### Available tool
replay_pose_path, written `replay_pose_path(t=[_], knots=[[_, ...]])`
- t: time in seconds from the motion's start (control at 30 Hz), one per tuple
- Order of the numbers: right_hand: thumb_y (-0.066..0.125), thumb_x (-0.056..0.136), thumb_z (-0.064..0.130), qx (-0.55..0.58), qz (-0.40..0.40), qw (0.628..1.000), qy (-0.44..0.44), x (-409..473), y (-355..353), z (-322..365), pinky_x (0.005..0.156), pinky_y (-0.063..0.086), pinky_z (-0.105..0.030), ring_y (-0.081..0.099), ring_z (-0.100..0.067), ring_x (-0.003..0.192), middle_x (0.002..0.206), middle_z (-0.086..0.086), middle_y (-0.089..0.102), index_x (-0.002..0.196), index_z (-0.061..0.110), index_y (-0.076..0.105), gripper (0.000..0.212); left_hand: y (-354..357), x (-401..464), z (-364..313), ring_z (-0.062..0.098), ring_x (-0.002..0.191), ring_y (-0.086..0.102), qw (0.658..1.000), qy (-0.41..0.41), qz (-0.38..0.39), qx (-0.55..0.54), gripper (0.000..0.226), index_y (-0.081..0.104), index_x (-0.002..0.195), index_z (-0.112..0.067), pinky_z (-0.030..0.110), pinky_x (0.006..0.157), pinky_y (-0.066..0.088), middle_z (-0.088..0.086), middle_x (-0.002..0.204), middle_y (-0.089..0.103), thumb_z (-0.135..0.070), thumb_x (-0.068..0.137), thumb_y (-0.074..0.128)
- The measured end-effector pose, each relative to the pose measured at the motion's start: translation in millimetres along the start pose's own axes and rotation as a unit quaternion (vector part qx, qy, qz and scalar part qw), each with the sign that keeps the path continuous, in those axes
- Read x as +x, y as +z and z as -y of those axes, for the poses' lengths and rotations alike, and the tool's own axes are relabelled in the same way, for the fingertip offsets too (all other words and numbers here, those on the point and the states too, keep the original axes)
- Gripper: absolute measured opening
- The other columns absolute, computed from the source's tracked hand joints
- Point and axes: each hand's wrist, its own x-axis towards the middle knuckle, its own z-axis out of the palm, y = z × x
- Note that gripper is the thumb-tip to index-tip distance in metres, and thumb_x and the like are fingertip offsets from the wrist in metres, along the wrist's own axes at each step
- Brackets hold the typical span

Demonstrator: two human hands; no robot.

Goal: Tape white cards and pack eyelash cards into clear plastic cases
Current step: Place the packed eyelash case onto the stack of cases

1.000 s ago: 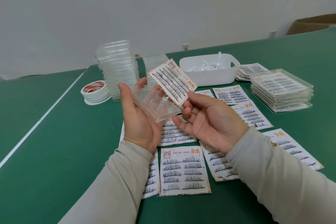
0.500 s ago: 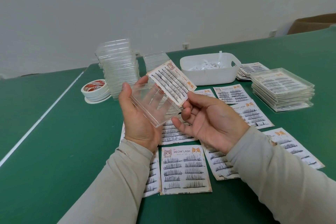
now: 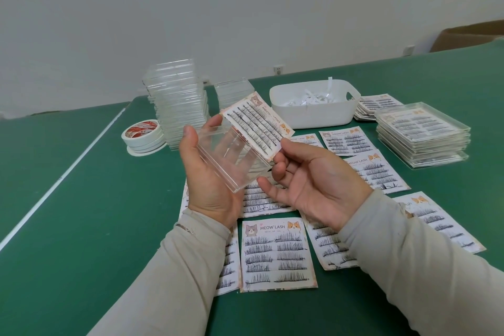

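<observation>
Presently noted: left hand (image 3: pixel 210 185) cradling clear case (image 3: pixel 231 161), fingers curled round it; right hand (image 3: pixel 305 183) pinching eyelash card (image 3: pixel 257 124) just above. Advisable: square card edge to case mouth, slide flat, avoid crushing lashes.

A plain off-white wall (image 3: pixel 245 8) fills the upper half of the frame, evenly lit, no hard shadows. Low on it, two small white wall sockets (image 3: pixel 278 70), one centre, one far right. Below spreads the green felt-like tabletop (image 3: pixel 81 226), a white line (image 3: pixel 68 174) running diagonally at left. A brown cardboard box (image 3: pixel 469 37) sits at the right edge.
</observation>
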Motion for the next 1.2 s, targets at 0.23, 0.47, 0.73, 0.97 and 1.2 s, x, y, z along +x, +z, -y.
replay_pose_path(t=[0.23, 0.47, 0.73, 0.97, 1.2], knots=[[0.069, 0.085, 0.018, 0.001, 0.004, 1.000, -0.003, -0.6, 1.6, 0.6, 0.072, 0.062, -0.044, 0.057, -0.010, 0.054, 0.066, -0.002, 0.061, 0.072, 0.008, 0.076, 0.018, -3.3, 1.6, 0.8, 0.042, 0.129, 0.057, 1.000, 0.002, 0.006, 0.007, 0.053, 0.059, 0.121, -0.016, 0.056, 0.101, 0.049, 0.024, 0.126, 0.065, -0.060, 0.098, 0.041], [0.070, 0.079, 0.017, 0.027, 0.014, 0.999, -0.022, -4.9, 4.3, 9.8, 0.067, 0.061, -0.037, 0.055, -0.010, 0.054, 0.068, -0.003, 0.060, 0.081, 0.004, 0.075, 0.014, -4.1, 3.3, 0.9, 0.037, 0.123, 0.063, 0.999, 0.012, -0.017, 0.038, 0.056, 0.066, 0.115, -0.018, 0.048, 0.089, 0.057, 0.028, 0.137, 0.058, -0.065, 0.092, 0.045], [0.070, 0.078, 0.016, 0.025, 0.012, 0.999, -0.028, -5.7, 2.5, 10.6, 0.071, 0.062, -0.042, 0.056, -0.010, 0.055, 0.070, -0.004, 0.060, 0.097, 0.002, 0.072, 0.023, -4.4, 1.4, 0.5, 0.031, 0.123, 0.064, 0.999, 0.006, -0.026, 0.040, 0.062, 0.065, 0.126, -0.020, 0.052, 0.093, 0.056, 0.016, 0.133, 0.065, -0.067, 0.088, 0.052], [0.067, 0.089, 0.016, 0.021, 0.011, 0.999, -0.024, -5.9, 3.7, 8.1, 0.071, 0.063, -0.041, 0.055, -0.010, 0.054, 0.069, -0.004, 0.060, 0.092, 0.004, 0.070, 0.013, -0.3, 1.0, -3.2, 0.033, 0.115, 0.067, 0.996, 0.014, -0.084, -0.019, 0.069, 0.061, 0.129, -0.013, 0.053, 0.090, 0.056, 0.021, 0.131, 0.062, -0.070, 0.093, 0.047], [0.069, 0.079, 0.016, 0.009, 0.025, 1.000, -0.003, -6.4, 7.6, -0.4, 0.075, 0.063, -0.046, 0.055, -0.010, 0.055, 0.070, -0.004, 0.060, 0.098, 0.003, 0.069, 0.023, 1.5, 0.6, -2.4, 0.036, 0.119, 0.066, 0.995, 0.022, -0.093, -0.019, 0.073, 0.057, 0.134, -0.010, 0.061, 0.096, 0.052, 0.022, 0.129, 0.065, -0.070, 0.095, 0.043]])
